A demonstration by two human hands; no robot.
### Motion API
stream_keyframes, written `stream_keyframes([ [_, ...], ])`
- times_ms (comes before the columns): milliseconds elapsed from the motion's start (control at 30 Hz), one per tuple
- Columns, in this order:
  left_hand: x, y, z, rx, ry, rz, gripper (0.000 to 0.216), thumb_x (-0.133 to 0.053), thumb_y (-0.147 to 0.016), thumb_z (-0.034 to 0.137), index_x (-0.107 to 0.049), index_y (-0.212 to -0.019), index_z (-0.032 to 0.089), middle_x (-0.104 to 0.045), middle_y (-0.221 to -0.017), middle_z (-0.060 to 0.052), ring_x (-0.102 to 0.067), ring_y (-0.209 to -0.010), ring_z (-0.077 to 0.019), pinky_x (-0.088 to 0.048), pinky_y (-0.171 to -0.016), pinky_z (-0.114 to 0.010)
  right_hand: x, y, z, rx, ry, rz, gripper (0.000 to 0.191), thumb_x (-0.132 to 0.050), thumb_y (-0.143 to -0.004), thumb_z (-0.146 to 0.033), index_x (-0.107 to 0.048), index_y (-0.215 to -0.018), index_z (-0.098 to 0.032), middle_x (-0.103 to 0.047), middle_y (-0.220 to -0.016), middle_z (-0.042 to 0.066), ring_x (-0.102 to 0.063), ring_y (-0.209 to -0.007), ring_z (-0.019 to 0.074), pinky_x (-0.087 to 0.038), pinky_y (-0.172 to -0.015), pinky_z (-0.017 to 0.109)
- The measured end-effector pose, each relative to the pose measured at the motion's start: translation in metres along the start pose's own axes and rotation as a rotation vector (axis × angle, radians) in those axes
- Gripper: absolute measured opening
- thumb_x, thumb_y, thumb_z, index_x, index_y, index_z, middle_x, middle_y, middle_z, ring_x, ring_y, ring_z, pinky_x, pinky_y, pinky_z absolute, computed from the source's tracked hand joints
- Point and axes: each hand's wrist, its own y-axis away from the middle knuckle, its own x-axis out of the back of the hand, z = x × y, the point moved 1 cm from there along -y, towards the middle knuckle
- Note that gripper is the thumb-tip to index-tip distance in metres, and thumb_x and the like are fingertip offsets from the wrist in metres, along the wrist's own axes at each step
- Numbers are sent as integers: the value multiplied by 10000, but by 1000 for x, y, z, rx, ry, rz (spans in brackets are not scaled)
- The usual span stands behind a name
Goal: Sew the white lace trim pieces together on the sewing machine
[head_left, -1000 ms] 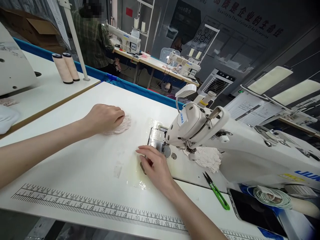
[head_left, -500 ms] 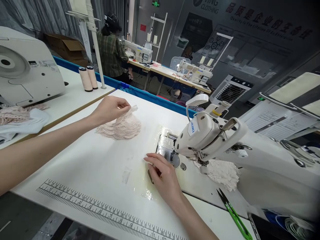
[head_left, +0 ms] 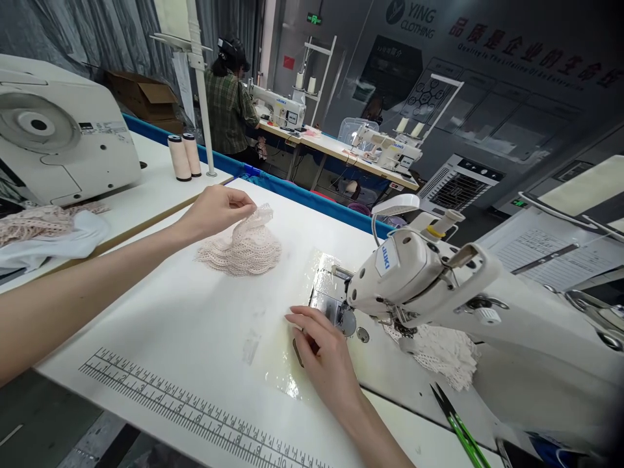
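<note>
The left hand (head_left: 214, 211) is pinching up pale pink lace (head_left: 244, 250) left of centre; the right hand (head_left: 324, 348) is resting, fingers loosely bent and parted, by the sewing machine (head_left: 404, 266).

At upper left, two cylindrical thread spools (head_left: 180, 158) are standing upright; the openwork, scallop-edged lace is lying bunched on the smooth white bench (head_left: 195, 325), one end rising into the left thumb and fingertips. At lower centre, the right fingers are pointing left near a shiny metal plate (head_left: 325, 307). The glossy machine is showing "JUKI" in blue; green-handled snips (head_left: 461, 429) are lying at lower right.
</note>
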Motion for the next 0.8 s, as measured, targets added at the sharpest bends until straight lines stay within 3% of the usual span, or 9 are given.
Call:
stream_keyframes([
  [300, 0, -3, -14, 20, 119, -3, 379, -625, -753, 525, -792, -811, 190, -794, -872, -68, -722, -810, -226, -600, -763, -329, -1, -1, 0, -34, -8, -27, 345, -468, -1000, -214, -772, -1159, -241, -738, -1254, 99, -667, -643, 134, -577, -613, 299],
  [500, -13, 7, -4, -73, 33, -164, 447, -589, -841, 594, -820, -884, 214, -793, -808, -39, -701, -715, -198, -549, -686, -294, 0, -1, -2, -38, -17, -29, 336, -474, -997, -209, -772, -1150, -235, -738, -1255, 103, -653, -620, 120, -568, -600, 286],
  [567, -19, 12, -5, -101, -20, -188, 461, -551, -883, 597, -815, -980, 231, -815, -925, -41, -729, -809, -216, -564, -762, -305, 0, -1, -1, -32, -15, -25, 326, -480, -993, -201, -773, -1133, -232, -739, -1257, 103, -637, -592, 112, -565, -591, 286],
  [667, -33, 18, -14, -171, -117, -245, 497, -522, -898, 597, -768, -1184, 275, -777, -1245, -42, -712, -1131, -275, -541, -1005, -378, -1, -2, 0, -17, -1, -12, 317, -488, -992, -189, -773, -1123, -235, -742, -1254, 95, -631, -572, 108, -571, -599, 292],
  [800, -52, 31, -29, -310, -199, -374, 692, -515, -868, 672, -639, -1417, 269, -536, -1589, -89, -444, -1504, -350, -306, -1266, -520, 0, -1, -6, 2, 74, -24, 317, -512, -977, -132, -766, -1129, -246, -739, -1275, 68, -716, -716, 127, -603, -702, 282],
])
